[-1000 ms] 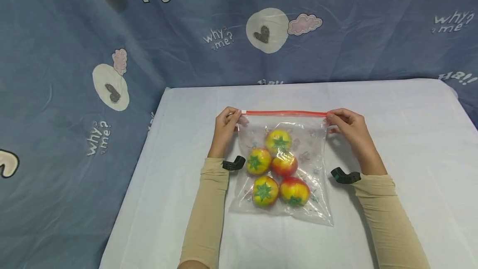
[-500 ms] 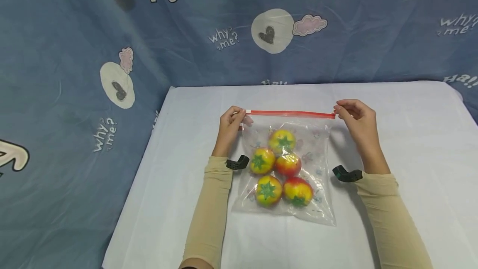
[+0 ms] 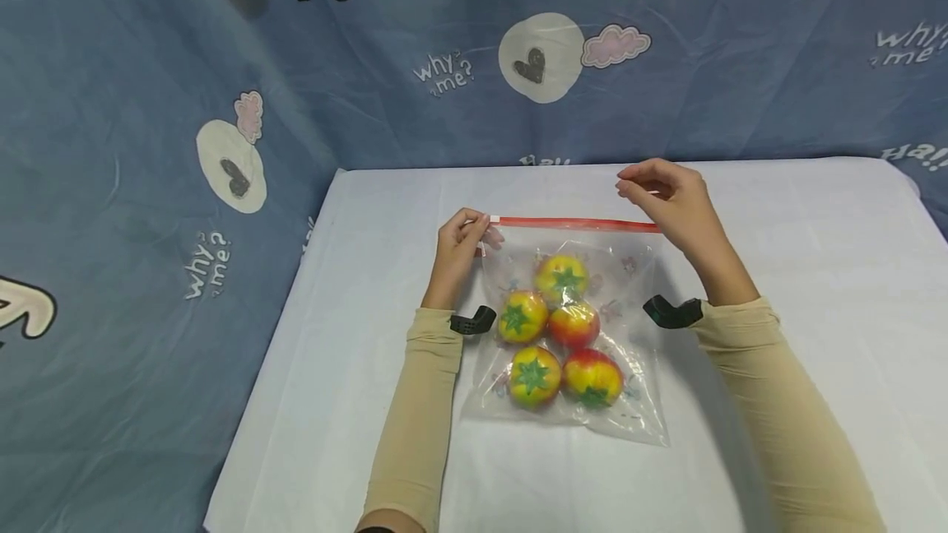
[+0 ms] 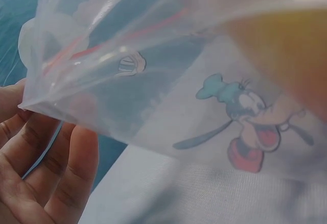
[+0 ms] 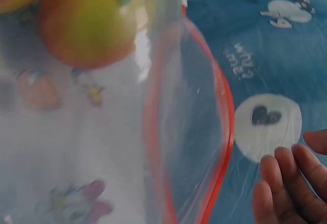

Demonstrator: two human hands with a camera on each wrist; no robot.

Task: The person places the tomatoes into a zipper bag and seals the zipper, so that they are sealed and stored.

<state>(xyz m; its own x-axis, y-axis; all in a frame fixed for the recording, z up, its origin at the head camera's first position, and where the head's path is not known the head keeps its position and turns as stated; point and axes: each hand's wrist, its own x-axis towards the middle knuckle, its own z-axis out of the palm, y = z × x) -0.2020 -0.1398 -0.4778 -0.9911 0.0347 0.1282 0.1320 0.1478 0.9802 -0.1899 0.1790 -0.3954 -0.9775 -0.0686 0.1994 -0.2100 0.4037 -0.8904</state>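
Observation:
A clear zip bag [image 3: 629, 401] with a red closure strip [image 3: 578, 224] lies on the table. Inside it are several red-and-yellow, tomato-like fruits [image 3: 536, 377] with green star-shaped tops. My left hand [image 3: 453, 257] pinches the bag's upper left corner, near the white end piece of the strip. Past the strip's right part, my right hand [image 3: 677, 208] is held in the air, fingers loosely bent and holding nothing. In the right wrist view the two red edges [image 5: 225, 117] stand apart, so the bag's mouth gapes there, and the right fingers [image 5: 294, 178] are away from it.
A white cloth covers the table [image 3: 370, 270], its far edge against a blue printed curtain [image 3: 415, 130]. The curtain also hangs along the left side. Black wrist cameras [image 3: 474, 321] sit on both sleeves.
My right hand has let go of the bag's upper right corner and moved up and left, over the strip. The left hand keeps its pinch, and the fruits stay in place within the bag.

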